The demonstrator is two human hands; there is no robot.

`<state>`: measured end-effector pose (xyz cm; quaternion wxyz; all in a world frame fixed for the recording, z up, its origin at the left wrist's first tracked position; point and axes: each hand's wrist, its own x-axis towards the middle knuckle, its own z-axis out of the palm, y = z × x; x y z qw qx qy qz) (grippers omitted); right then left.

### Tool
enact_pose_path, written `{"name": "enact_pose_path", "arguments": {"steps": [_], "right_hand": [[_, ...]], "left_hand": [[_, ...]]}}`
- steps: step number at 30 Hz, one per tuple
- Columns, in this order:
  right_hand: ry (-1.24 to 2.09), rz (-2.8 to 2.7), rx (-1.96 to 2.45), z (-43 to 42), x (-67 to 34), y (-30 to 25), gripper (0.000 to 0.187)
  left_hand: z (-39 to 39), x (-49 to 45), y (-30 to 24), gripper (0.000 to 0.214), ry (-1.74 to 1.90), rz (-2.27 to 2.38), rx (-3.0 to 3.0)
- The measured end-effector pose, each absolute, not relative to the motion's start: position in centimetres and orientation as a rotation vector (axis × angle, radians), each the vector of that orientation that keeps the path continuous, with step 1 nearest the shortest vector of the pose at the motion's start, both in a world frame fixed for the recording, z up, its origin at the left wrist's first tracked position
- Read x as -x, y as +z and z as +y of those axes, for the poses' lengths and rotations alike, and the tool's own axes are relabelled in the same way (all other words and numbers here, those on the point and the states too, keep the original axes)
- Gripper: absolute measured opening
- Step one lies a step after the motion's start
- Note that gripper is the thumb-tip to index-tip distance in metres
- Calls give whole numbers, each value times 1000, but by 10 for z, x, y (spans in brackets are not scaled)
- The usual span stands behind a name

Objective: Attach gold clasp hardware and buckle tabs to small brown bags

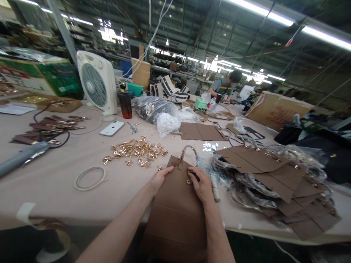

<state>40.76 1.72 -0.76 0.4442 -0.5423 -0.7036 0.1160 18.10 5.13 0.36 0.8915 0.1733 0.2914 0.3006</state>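
Note:
A brown bag panel [178,212] extends from the table's front edge toward me, with a plastic-wrapped curved handle [192,148] at its far end. My left hand [160,178] pinches the panel's left edge, thumb on top. Over the right side, my right hand [202,184] has its fingers closed on a small gold-coloured metal fitting [188,181] against the panel; its exact shape is partly hidden. Left of the panel lies a loose heap of gold-coloured metal fittings [137,149]. Small silvery plates [210,147] are scattered beyond my right hand.
Brown panels with wrapped handles [274,175] are piled at right. A tape roll [90,179], a phone [112,128], a grey corded tool [24,157], a fan [95,82] and a tumbler [125,104] are at left. Another person [223,87] works across the table.

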Motion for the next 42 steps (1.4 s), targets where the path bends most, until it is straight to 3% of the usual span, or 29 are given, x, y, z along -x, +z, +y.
{"name": "enact_pose_path", "arguments": {"steps": [27, 36, 42], "right_hand": [[-95, -1820, 1596, 1, -379, -9, 37], [-90, -1956, 1611, -13, -374, -21, 76], [-120, -1914, 1634, -15, -366, -30, 79]], "left_hand": [[48, -178, -1, 49, 664, 570, -296], [49, -178, -7, 46, 671, 545, -292], [50, -180, -8, 39, 732, 667, -461]]}}
